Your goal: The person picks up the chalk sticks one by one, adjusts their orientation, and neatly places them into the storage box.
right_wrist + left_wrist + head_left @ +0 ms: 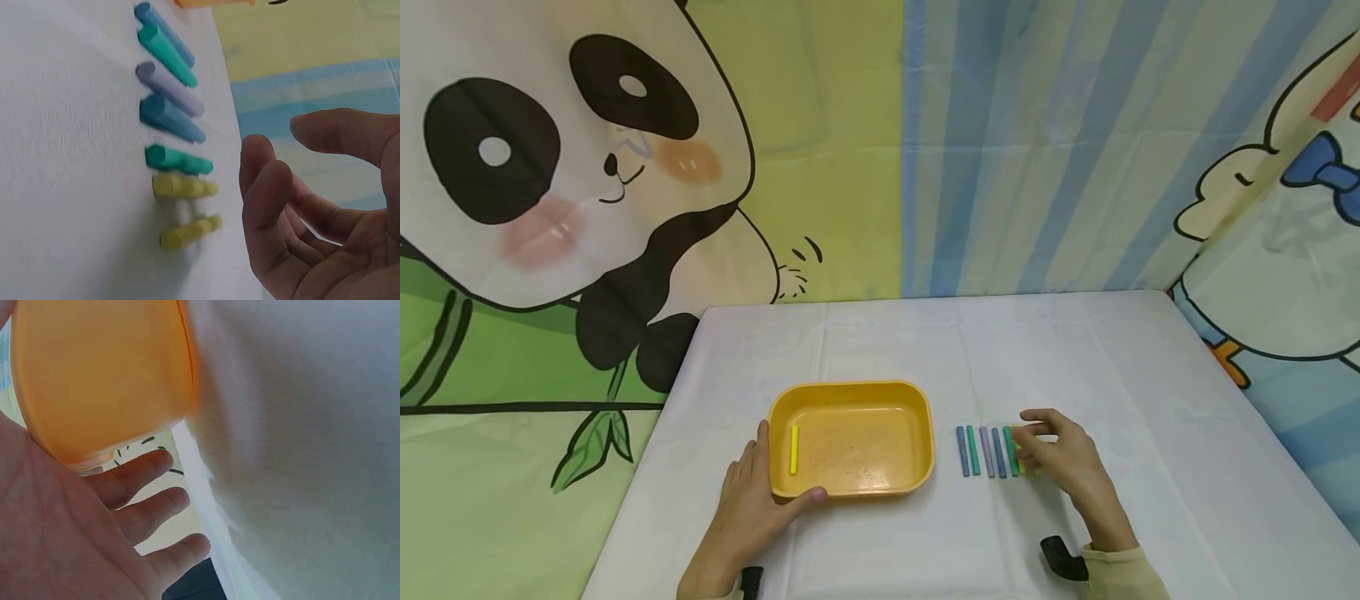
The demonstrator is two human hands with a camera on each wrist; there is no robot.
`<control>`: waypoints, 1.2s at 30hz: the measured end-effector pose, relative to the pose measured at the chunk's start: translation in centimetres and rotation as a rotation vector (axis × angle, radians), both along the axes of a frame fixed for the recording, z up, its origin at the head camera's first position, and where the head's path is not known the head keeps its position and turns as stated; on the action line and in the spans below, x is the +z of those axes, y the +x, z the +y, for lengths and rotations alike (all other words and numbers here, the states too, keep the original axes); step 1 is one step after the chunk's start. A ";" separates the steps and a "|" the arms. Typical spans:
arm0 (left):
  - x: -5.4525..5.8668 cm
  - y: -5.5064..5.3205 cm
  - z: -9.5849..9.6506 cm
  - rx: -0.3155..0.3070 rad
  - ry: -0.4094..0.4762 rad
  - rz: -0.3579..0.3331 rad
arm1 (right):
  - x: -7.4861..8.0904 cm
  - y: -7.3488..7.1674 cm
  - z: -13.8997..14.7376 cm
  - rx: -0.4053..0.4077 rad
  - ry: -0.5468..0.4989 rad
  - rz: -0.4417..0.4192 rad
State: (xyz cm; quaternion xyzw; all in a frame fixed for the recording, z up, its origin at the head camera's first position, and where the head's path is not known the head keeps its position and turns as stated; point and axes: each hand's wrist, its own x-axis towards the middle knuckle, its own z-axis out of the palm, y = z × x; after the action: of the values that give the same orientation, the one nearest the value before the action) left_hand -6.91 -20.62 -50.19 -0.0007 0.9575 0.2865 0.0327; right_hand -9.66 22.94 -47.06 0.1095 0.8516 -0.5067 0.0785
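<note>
My left hand (747, 510) rests against the left end of a yellow plastic tray (859, 450), fingers along its side and thumb at the front rim. In the left wrist view the tray wall (103, 375) touches the palm, and three fingers extend loosely. One yellow chalk-like stick (793, 450) lies inside the tray near its left end. Over a row of similar sticks hovers my right hand (1069, 468), thumb apart from bent fingers, holding nothing. The right wrist view shows the row: blue, green (167, 55), purple (170, 89), blue, green, and two yellow sticks (190, 232) nearest the hand.
A white cloth covers the table (925, 342). Behind it hangs a printed backdrop with a panda (617, 192) and blue stripes. A black wrist-camera piece (1063, 560) sits by the right sleeve (1123, 573).
</note>
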 end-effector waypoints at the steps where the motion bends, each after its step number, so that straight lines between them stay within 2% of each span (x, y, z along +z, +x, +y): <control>1: 0.0 0.0 0.0 0.001 0.001 -0.003 | 0.0 0.0 0.3 -0.007 0.004 -0.003; 8: -0.1 0.0 0.0 0.008 -0.003 -0.016 | -0.6 0.1 1.9 -0.044 0.040 -0.034; 15: -0.1 -0.1 0.0 0.000 -0.003 0.009 | -1.6 0.0 2.8 -0.036 0.098 -0.038; 20: -0.1 -0.1 0.1 0.003 0.007 -0.004 | -2.3 -0.1 3.1 -0.025 0.135 -0.036; 27: -0.1 0.0 0.0 0.008 0.016 -0.016 | -2.5 -0.1 3.2 -0.016 0.226 -0.031; 36: -0.3 0.0 0.0 0.009 0.026 0.013 | -2.6 -0.2 2.9 -0.001 0.292 0.009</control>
State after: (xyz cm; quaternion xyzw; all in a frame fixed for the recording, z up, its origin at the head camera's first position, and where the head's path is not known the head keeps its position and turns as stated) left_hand -6.92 -20.63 -50.48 -0.0030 0.9538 0.2992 0.0253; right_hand -9.90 25.87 -49.69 0.1177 0.9166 -0.3777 0.0577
